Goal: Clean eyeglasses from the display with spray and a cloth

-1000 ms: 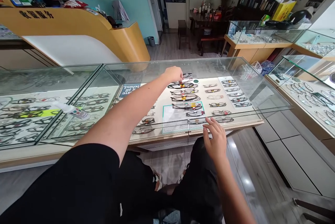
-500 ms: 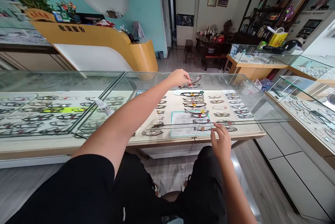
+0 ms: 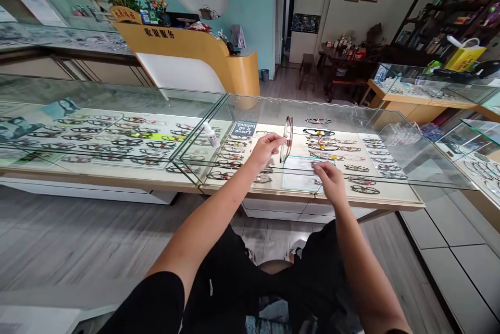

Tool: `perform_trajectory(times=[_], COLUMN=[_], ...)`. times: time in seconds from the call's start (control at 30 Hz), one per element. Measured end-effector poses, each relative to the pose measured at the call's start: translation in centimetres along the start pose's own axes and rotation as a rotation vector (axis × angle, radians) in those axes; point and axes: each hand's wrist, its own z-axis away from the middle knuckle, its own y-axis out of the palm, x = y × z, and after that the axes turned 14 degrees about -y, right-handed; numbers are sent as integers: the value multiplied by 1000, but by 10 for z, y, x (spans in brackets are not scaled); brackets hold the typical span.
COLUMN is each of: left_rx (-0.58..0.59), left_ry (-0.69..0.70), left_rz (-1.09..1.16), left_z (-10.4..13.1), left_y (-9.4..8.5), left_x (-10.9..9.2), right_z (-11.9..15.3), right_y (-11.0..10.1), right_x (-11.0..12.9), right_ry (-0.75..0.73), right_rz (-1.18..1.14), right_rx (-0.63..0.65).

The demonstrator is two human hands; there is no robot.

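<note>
My left hand (image 3: 266, 150) is closed on a pair of eyeglasses (image 3: 288, 140), thumb and fingers gripping one side. The frame is reddish-brown and thin, tipped on end above the glass case. To the right, my right hand (image 3: 331, 180) has its fingers pinched together over the front of the counter; what they hold, if anything, is too small to make out. Rows of eyeglasses (image 3: 324, 147) lie beneath the glass on a white surface. A white-and-teal sheet (image 3: 299, 180) lies below the hands. One more pair of glasses (image 3: 318, 121) sits at the back.
A small white bottle (image 3: 211, 134) stands left of my left hand. A dark blue printed card (image 3: 244, 130) is behind it. The glass case (image 3: 437, 180) has edges along the front and right. An orange-and-white reception desk (image 3: 242, 71) stands beyond, and another display counter (image 3: 476, 167) at right.
My left hand has come back from the far side of the case with the eyeglasses, now turned on end. My right hand's fingers have closed into a pinch. The view has swung left.
</note>
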Motion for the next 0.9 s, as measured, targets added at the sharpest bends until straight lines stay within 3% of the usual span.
perform_trajectory(times=[0.13,0.27,0.73,0.9], left_rx=[-16,-16,-3,5], left_ry=[-33,-47,-35,59], left_rz=[17,5,-80,-90], left_z=[-3,-6,-1,-3], left_y=[-9,-11,-17,-17], left_x=[25,34,44,44], right_z=[-38,-57,-55,-56], right_y=[54,78,75,74], right_x=[-12,-21,-18,-15], right_ry=[47,56,116,115], right_rz=[-166,-263,-297,-304], right_rx=[54,87,219,236])
